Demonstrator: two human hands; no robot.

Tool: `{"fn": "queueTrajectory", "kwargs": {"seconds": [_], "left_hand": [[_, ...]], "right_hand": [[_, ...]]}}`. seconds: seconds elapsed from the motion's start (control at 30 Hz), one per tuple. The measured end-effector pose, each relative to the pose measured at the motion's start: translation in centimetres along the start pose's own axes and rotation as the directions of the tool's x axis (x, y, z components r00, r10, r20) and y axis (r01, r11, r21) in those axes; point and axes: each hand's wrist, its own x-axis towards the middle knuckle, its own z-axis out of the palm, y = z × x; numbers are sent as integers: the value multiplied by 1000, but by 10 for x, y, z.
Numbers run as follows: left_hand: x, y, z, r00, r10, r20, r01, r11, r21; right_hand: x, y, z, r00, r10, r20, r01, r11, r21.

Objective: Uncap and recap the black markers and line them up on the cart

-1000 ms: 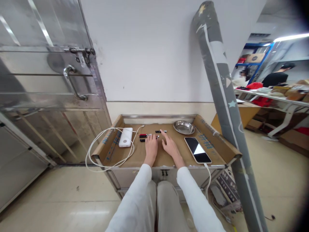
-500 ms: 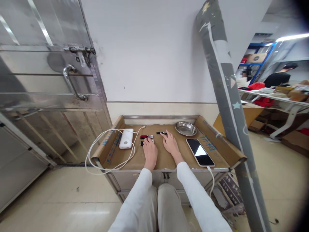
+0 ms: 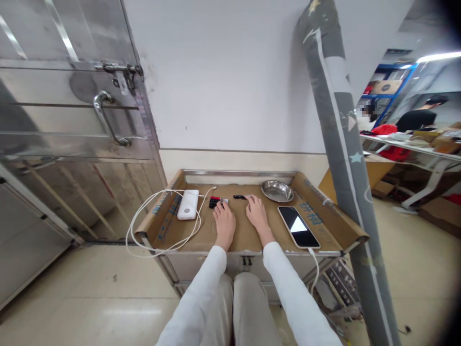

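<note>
- Pale wall (image 3: 230,77) behind the cardboard-lined desk (image 3: 272,206), with a cream band (image 3: 245,161) along its lower part.
- Metal door (image 3: 54,120) at left, with a curved handle (image 3: 102,118) and a sliding bolt (image 3: 124,69).
- Glossy cream floor (image 3: 108,283), catching reflections.
- Grey patterned roll (image 3: 344,115) leaning at right.
- Beyond it, blue shelving (image 3: 383,95), a cluttered white table (image 3: 414,146) and a bright strip light (image 3: 437,57).

Bright, diffuse indoor light; lamp strip (image 3: 439,56) at upper right. Glare marks phone (image 3: 298,227) and floor (image 3: 133,312). Right edge darkened; small dark items (image 3: 213,203) appear slightly blurred.
</note>
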Motion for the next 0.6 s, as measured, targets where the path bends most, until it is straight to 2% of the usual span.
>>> {"fn": "queueTrajectory", "kwargs": {"seconds": [0.2, 0.4, 0.6], "left_hand": [[6, 9, 6, 969, 232, 80, -226, 971, -81], [23, 23, 17, 966, 244, 88, -233, 965, -119], [35, 31, 20, 972, 214, 94, -208, 975, -72]], "right_hand": [[3, -1, -2, 999, 48, 4, -48, 998, -43], [1, 0, -3, 999, 31, -8, -32, 997, -76], [2, 1, 0, 998, 64, 19, -62, 994, -92]]}}
